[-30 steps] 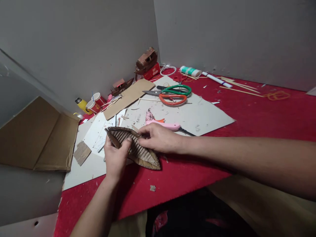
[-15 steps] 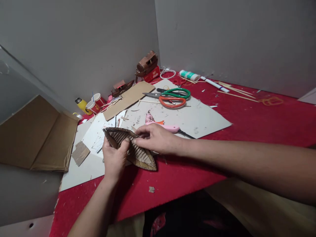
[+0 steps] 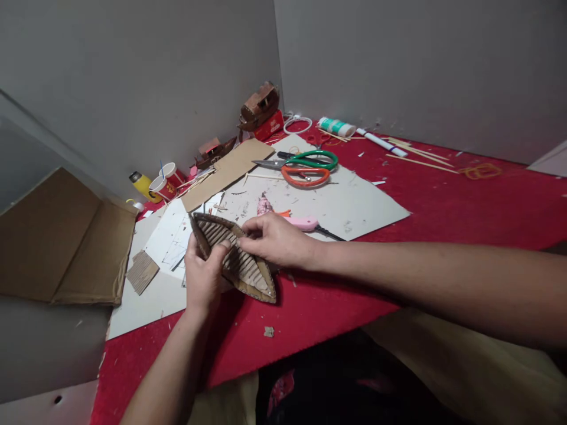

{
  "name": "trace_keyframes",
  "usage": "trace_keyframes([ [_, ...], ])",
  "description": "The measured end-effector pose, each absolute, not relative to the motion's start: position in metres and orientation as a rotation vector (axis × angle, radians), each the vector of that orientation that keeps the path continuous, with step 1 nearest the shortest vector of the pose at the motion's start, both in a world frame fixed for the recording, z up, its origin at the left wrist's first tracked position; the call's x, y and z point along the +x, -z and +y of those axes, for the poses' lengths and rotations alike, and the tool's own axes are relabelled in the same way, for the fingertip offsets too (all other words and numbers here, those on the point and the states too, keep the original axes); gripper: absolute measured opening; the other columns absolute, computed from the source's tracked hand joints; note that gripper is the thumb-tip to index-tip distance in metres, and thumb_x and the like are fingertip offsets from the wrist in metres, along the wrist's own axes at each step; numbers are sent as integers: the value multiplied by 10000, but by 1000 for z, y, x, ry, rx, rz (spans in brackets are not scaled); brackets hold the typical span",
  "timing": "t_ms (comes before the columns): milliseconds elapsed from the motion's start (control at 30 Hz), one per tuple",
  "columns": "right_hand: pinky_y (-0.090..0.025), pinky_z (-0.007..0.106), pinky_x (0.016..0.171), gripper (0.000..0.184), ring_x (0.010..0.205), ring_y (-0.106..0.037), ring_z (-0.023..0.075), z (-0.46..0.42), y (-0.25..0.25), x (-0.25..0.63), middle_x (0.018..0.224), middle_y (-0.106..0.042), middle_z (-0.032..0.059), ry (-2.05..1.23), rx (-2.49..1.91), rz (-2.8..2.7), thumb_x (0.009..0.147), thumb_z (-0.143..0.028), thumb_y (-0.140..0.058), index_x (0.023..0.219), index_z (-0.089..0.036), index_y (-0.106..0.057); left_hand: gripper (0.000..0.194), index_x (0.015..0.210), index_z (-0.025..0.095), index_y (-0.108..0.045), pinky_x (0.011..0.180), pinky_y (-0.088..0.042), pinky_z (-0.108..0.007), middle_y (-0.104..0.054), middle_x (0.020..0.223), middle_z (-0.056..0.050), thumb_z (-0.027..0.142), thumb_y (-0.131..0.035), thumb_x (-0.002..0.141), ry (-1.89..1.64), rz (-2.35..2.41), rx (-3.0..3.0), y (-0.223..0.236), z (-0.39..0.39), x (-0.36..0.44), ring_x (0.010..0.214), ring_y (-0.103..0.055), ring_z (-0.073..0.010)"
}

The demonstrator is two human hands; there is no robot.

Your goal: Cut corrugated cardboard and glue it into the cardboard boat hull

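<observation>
Boat hull: the small cardboard hull (image 3: pixel 250 273) is a little left of centre in the lower half of the frame, tilted so its ribbed floor faces up, one pointed end toward upper left, the other toward lower right.
Left hand (image 3: pixel 204 274): thumb pressed inside on the ribs, gripping the hull's left side; the other fingers are mostly hidden behind it, so I can't tell how they lie.
Right hand (image 3: pixel 277 241): thumb and forefinger nearly closed at the hull's right wall, thumb reaching inside; the remaining fingertips are out of sight.
Glue gun (image 3: pixel 302 224): pink, just beyond the right hand, lying on the grey board (image 3: pixel 367 206), mid-frame.
Scissors (image 3: pixel 289 166): green and orange handles, above the glue gun, blades pointing left.
Ribbed cardboard square (image 3: pixel 142 273): left of the left hand.
Finished-looking boat (image 3: pixel 260 106): upper centre, on a red box (image 3: pixel 270 125).
Paper cups (image 3: pixel 163 188): left of centre, beside a yellow bottle (image 3: pixel 142 185).
</observation>
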State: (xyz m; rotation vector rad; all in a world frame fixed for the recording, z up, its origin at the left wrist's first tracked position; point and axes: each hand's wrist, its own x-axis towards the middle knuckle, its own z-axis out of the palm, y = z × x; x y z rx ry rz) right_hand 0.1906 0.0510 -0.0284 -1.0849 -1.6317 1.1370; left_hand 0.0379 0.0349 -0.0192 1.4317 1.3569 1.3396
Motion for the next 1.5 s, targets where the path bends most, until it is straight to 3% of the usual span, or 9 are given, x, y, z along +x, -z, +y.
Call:
trace_keyframes([
  [167, -398, 221, 533, 153, 621, -561, 119, 56, 24, 199, 657, -635, 4, -1172, -1076, -1589, 784, -161, -531, 683, -133, -642, 319, 955, 159, -675, 746, -515, -301, -720, 891, -34, 295, -756, 679, -1187, 1269, 1372, 18, 37, 33, 776, -653, -175],
  [300, -414, 228, 540, 144, 632, -569, 130, 53, 19, 204, 646, -634, 0, -1192, -1069, -1638, 768, -203, -542, 685, -145, -645, 303, 967, 156, -688, 732, -512, -287, -723, 907, -40, 284, -749, 699, -1266, 1289, 1454, 17, 38, 30, 780, -643, -169],
  [500, -461, 227, 589, 127, 662, -601, 136, 55, 29, 201, 694, -662, 1, -1308, -975, -1661, 706, -83, -525, 716, -148, -633, 248, 977, 180, -687, 747, -505, -266, -722, 897, -21, 246, -716, 740, -1319, 1311, 1627, 15, 35, 30, 805, -639, -159],
  [633, -454, 218, 579, 138, 653, -593, 127, 56, 32, 200, 683, -653, -9, -1286, -976, -1656, 713, -51, -527, 719, -147, -626, 322, 1028, 175, -654, 751, -515, -293, -715, 938, -38, 245, -732, 724, -1212, 1340, 1643, 18, 33, 30, 832, -649, -184],
  [967, -434, 232, 544, 112, 630, -574, 138, 53, 32, 195, 655, -632, 4, -1131, -1143, -1636, 704, -51, -552, 706, -136, -625, 342, 1034, 177, -634, 748, -525, -293, -706, 940, -41, 180, -714, 701, -1312, 1302, 1592, 30, 37, 39, 832, -657, -182],
  [1133, -475, 238, 577, 112, 666, -599, 149, 51, 22, 199, 666, -650, 8, -1180, -1113, -1646, 722, -79, -569, 709, -158, -648, 343, 1004, 175, -632, 696, -530, -274, -719, 887, -26, 243, -753, 690, -1283, 1297, 1451, 26, 38, 34, 757, -662, -166],
  [1333, -514, 255, 612, 94, 701, -633, 169, 51, 25, 199, 687, -651, 12, -1230, -1073, -1629, 718, -87, -573, 719, -162, -629, 333, 1007, 178, -645, 754, -530, -283, -717, 951, -39, 275, -758, 709, -1256, 1234, 1483, 20, 34, 33, 832, -658, -175],
  [1500, -524, 251, 625, 90, 695, -634, 156, 53, 25, 201, 690, -638, 5, -1333, -1024, -1472, 708, -74, -550, 710, -159, -579, 366, 1097, 199, -631, 628, -536, -260, -700, 1020, -59, 358, -702, 775, -1117, 1101, 1326, 8, 38, 22, 803, -666, -178],
])
